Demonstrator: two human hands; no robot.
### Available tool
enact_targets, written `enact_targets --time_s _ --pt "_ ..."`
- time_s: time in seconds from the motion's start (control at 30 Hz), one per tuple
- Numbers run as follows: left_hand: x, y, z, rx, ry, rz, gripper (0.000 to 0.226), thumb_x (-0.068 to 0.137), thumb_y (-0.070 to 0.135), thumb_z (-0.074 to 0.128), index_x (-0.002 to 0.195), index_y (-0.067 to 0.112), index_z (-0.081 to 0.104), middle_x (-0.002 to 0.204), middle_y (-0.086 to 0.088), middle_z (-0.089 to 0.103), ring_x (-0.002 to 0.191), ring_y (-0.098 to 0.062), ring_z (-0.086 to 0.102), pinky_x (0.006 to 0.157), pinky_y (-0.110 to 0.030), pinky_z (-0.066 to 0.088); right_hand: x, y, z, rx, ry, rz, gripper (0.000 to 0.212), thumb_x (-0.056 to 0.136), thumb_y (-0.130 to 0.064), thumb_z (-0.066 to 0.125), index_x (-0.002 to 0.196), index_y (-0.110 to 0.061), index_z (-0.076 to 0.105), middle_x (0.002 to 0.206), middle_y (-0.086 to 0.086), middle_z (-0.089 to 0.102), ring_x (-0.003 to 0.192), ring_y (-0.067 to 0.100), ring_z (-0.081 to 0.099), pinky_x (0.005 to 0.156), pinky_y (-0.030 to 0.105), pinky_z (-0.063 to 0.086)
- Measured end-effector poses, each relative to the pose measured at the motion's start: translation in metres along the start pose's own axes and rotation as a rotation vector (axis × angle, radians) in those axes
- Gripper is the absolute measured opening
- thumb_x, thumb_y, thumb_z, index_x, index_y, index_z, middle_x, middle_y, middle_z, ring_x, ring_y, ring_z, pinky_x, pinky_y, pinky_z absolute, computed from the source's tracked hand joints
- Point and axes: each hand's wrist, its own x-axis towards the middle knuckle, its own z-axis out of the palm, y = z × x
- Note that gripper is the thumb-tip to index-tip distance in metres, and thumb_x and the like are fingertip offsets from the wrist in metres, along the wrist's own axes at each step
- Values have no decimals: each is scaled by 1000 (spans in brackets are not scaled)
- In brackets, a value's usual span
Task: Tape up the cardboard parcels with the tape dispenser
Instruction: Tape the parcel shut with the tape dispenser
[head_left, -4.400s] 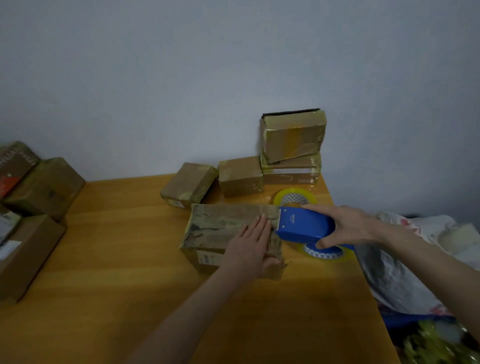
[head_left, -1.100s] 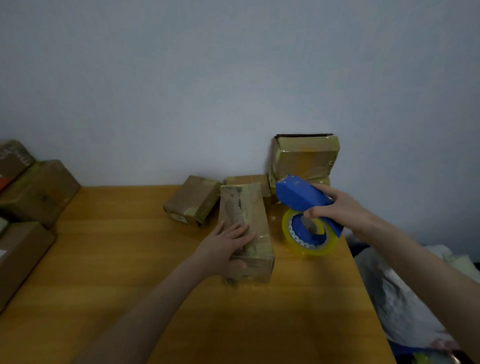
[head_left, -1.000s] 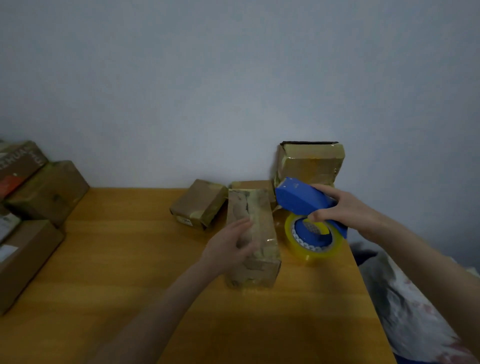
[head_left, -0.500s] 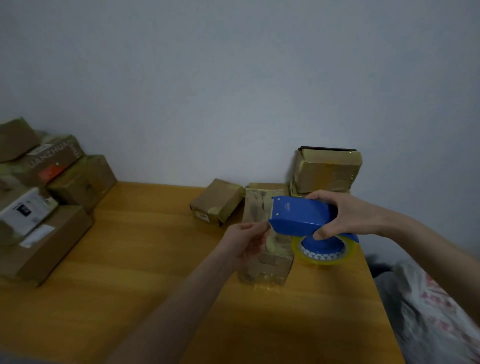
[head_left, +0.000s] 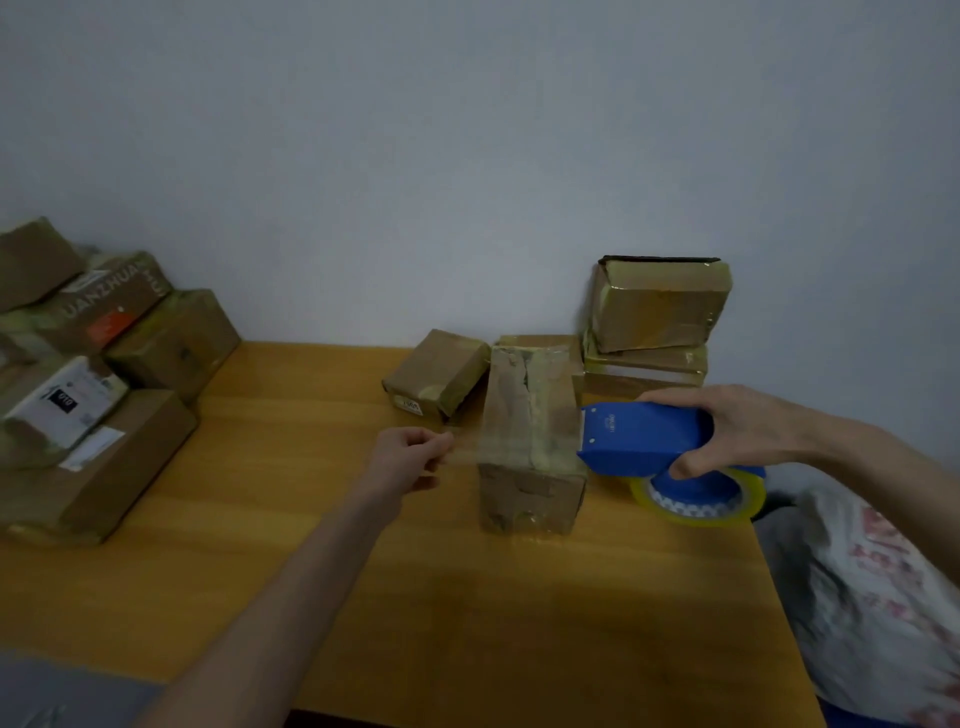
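Note:
A long cardboard parcel (head_left: 530, 431) lies end-on toward me in the middle of the wooden table (head_left: 311, 545). My right hand (head_left: 727, 431) grips the blue tape dispenser (head_left: 644, 439) with its yellow-edged roll (head_left: 698, 501), held against the parcel's right side. A clear strip of tape (head_left: 467, 449) stretches from the dispenser across the parcel's top to the left. My left hand (head_left: 410, 457) pinches the strip's free end, just left of the parcel.
Three taped parcels sit at the back: a small one (head_left: 436, 379) and a stack of two (head_left: 654, 322) by the wall. A pile of boxes (head_left: 88, 374) fills the left edge. A white printed bag (head_left: 872, 597) lies off the table's right edge.
My left hand has pulled the tape end leftward off the dispenser, across the parcel's top. The dispenser has shifted to the parcel's right side. The view has swung left.

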Motion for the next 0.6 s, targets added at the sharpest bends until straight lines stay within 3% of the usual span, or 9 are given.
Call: enact_targets --time_s 0.1,0.27,0.4,0.6 --pt "-1 -5 6 0 10 5 21 87 23 69 72 8 67 64 1 57 64 -11 53 49 -20 48 -4 10 3 50 1 23 76 58 -50 70 127 -52 37 113 -24 50 98 -1 55 75 13 43" --pt "-1 -11 20 26 45 24 22 88 20 68 69 9 65 66 0 57 63 -11 51 50 -22 49 -6 21 11 69 6 59 70 47 -61 66 109 -65 36 111 -30 48 94 -9 54 69 10 43" --pt "1 -15 25 47 81 13 22 89 19 66 70 10 65 66 0 57 63 -9 52 52 -23 50 0 27 19 119 21 49 57 59 -42 75 97 -70 44 104 -29 52 87 -18 54 65 3 43" --pt "7 -22 24 79 88 0 22 89 21 66 70 11 65 67 0 58 62 -8 52 51 -23 49 11 35 24 86 9 45 58 74 -28 81 101 -63 44 104 -25 54 90 -3 57 69 13 47"
